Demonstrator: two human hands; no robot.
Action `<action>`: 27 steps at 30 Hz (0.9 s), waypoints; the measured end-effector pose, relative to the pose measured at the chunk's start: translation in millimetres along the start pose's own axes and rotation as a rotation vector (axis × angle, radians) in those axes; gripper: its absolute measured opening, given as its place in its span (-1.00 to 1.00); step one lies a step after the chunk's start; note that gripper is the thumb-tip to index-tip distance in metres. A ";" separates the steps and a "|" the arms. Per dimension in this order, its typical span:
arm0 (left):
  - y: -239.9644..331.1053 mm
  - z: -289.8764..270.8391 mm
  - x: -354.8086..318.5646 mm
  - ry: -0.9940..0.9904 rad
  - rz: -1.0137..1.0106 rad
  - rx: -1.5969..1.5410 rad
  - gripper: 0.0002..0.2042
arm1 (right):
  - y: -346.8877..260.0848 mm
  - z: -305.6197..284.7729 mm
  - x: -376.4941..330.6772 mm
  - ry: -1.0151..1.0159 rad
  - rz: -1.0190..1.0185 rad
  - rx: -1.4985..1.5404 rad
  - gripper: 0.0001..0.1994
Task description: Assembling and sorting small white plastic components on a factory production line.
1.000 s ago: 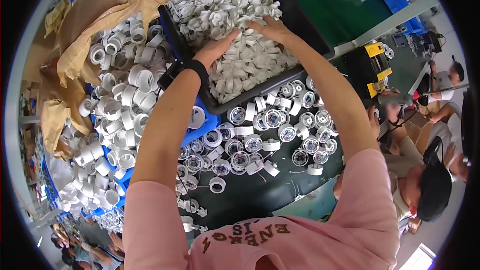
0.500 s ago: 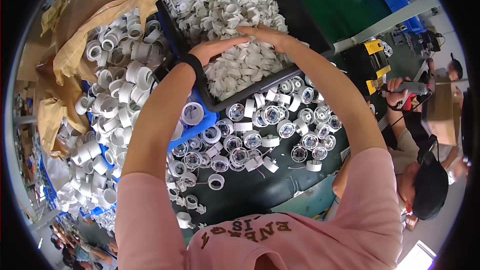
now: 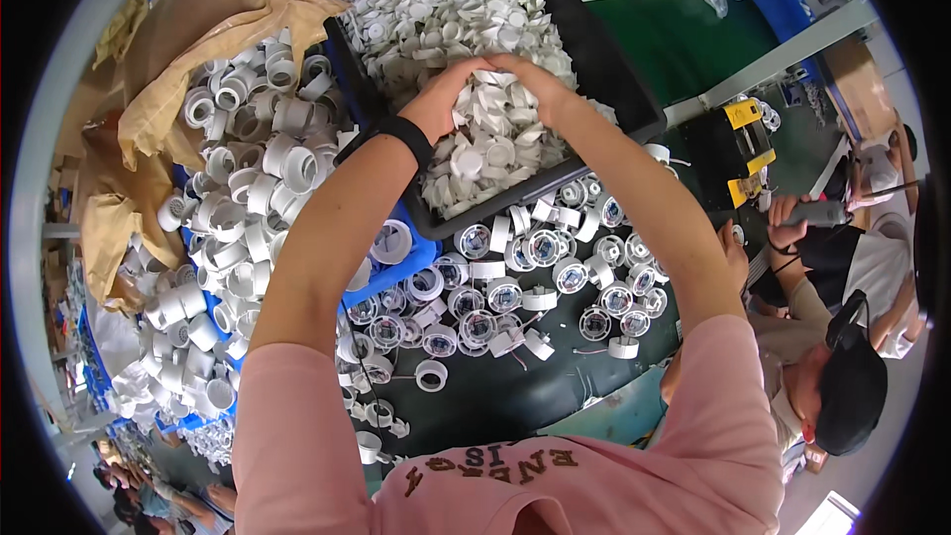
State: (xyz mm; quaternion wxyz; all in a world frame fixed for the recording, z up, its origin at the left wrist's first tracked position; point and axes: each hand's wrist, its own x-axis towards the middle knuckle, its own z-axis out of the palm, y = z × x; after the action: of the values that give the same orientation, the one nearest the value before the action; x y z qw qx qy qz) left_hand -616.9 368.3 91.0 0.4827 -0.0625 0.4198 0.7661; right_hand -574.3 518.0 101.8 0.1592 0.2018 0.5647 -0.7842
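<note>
Left hand (image 3: 436,104) and right hand (image 3: 535,84) cupped together at upper centre of frame, grip pressed around a small cluster of white plastic caps (image 3: 490,89), scooped just above the heap. Heap held in black tray (image 3: 614,69), still nearly full. Below the tray, on dark counter (image 3: 495,406), assembled round housings (image 3: 515,292) laid out loosely. At left, blue bin (image 3: 396,272) piled with white rings (image 3: 248,188), largely unprocessed.

To my left I see a heap of white plastic rings (image 3: 248,198) beside crumpled brown paper (image 3: 213,15). Small round housings (image 3: 505,292) lie scattered on the dark green bench (image 3: 495,406). At right, a co-worker (image 3: 842,376) sits near a yellow device (image 3: 743,119).
</note>
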 end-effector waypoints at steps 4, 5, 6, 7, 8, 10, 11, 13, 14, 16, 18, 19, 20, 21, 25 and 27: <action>6.1 13.4 -6.3 0.082 0.075 0.207 -0.77 | -7.9 -6.5 3.4 -0.024 0.044 0.046 -0.65; 11.0 13.8 -3.6 0.102 0.062 0.213 -0.76 | -11.1 -6.8 6.2 -0.009 0.007 0.040 -0.65; 13.2 17.5 -4.5 0.121 0.041 0.216 -0.74 | -13.6 -7.6 6.3 0.010 -0.023 0.037 -0.64; 16.0 23.1 -4.2 0.151 0.036 0.215 -0.69 | -17.5 -8.8 6.2 -0.040 -0.008 0.032 -0.63; 18.6 26.7 -6.5 0.146 0.043 0.211 -0.69 | -21.3 -9.2 5.9 -0.040 -0.012 0.024 -0.63; 24.0 32.2 -18.0 0.111 0.046 0.201 -0.71 | -29.1 2.4 -2.9 -0.016 -0.068 -0.020 -0.71; 26.9 35.0 -24.2 0.125 0.066 0.213 -0.70 | -32.4 5.5 -10.6 -0.040 -0.078 0.029 -0.68; 32.1 50.0 -47.8 0.150 0.094 0.218 -0.71 | -40.4 19.9 -28.1 -0.050 -0.111 0.047 -0.71; 30.7 54.0 -59.9 0.174 0.116 0.228 -0.72 | -42.2 27.4 -37.3 -0.056 -0.144 0.071 -0.72; 30.0 53.9 -82.2 0.046 0.184 0.138 -0.75 | -46.7 45.8 -67.4 -0.113 -0.267 0.033 -0.77; 18.2 51.2 -114.6 0.071 0.277 0.199 -0.76 | -36.6 62.3 -87.7 -0.212 -0.238 0.047 -0.77; 14.0 52.7 -135.6 0.157 0.317 0.248 -0.77 | -33.3 78.1 -106.3 -0.173 -0.274 0.039 -0.76; 5.8 53.0 -157.7 0.247 0.350 0.299 -0.77 | -25.7 94.0 -127.9 -0.135 -0.307 0.031 -0.75; -5.8 56.9 -179.6 0.303 0.404 0.227 -0.78 | -19.2 106.6 -149.0 -0.153 -0.288 0.028 -0.75; -63.6 21.7 -262.7 0.462 0.505 0.183 -0.76 | 37.9 157.5 -198.2 -0.259 -0.203 -0.035 -0.68; -98.6 1.9 -305.5 0.555 0.504 0.163 -0.75 | 78.8 185.1 -216.1 -0.286 -0.141 -0.007 -0.67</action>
State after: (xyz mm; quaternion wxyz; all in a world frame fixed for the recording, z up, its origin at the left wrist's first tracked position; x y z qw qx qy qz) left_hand -377.5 177.6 187.8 0.1507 -0.1238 0.5962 0.7788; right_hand -374.4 322.3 196.2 0.1833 0.0473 0.5519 -0.8122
